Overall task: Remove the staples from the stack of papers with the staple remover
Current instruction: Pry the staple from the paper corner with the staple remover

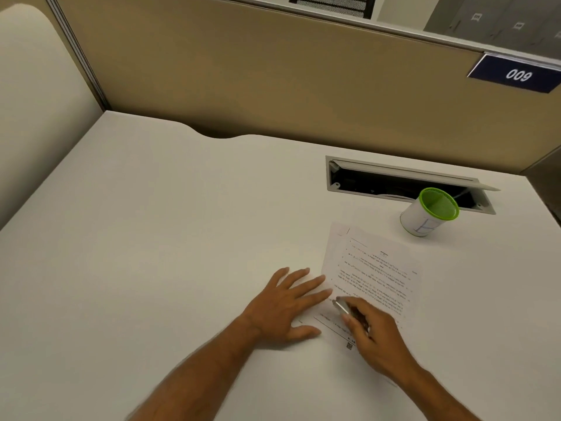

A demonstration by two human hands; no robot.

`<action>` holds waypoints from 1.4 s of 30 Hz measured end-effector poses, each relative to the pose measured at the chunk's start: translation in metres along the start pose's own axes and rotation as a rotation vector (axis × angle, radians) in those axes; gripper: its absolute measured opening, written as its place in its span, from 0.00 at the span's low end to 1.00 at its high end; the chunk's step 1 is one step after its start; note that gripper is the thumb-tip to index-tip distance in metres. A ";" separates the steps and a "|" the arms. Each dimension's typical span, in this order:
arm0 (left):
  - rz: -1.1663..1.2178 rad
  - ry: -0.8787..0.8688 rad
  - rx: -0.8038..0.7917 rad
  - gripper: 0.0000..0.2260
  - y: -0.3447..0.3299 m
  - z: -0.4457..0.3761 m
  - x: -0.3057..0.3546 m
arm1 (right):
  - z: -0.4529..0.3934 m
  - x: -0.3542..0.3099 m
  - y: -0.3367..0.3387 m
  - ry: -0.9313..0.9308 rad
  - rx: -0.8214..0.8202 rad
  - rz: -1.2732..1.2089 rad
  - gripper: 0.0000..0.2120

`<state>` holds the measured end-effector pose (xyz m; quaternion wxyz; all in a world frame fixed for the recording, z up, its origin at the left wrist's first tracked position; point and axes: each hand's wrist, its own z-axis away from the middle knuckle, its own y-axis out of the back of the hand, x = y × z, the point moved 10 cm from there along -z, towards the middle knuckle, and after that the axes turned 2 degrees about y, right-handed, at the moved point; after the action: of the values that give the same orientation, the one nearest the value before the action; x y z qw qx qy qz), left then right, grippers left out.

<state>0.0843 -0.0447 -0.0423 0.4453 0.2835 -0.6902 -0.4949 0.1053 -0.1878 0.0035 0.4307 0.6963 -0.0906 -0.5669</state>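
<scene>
A stack of printed white papers [375,268] lies on the white desk [182,238], right of centre. My left hand [288,305] rests flat with fingers spread, its fingertips on the stack's left edge. My right hand [373,335] is closed around a small metal staple remover [341,306], whose silver tip touches the left edge of the stack just beside my left fingertips. I cannot make out any staple; the spot under the tip is too small to read.
A white mesh cup with a green rim [429,212] stands behind the papers. Behind it an open cable tray [394,183] is sunk into the desk. Tan partition walls [273,71] close off the back and left.
</scene>
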 end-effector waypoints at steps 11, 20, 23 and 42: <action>-0.235 0.023 0.052 0.23 -0.006 -0.002 0.014 | 0.038 0.010 -0.015 -0.098 0.038 0.171 0.15; -0.291 -0.117 0.200 0.11 0.024 0.003 0.036 | 0.028 0.021 -0.010 -0.113 -0.031 0.377 0.21; -0.189 -0.215 0.202 0.08 0.028 0.006 0.037 | 0.015 0.031 -0.011 -0.110 -0.126 0.353 0.21; -0.219 -0.119 0.135 0.22 0.025 -0.007 0.022 | 0.010 0.023 -0.010 0.062 -0.164 0.148 0.11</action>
<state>0.0823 -0.0568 -0.0104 0.3270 0.3566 -0.7121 -0.5088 0.1005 -0.2008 -0.0201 0.5295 0.6672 -0.0816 -0.5175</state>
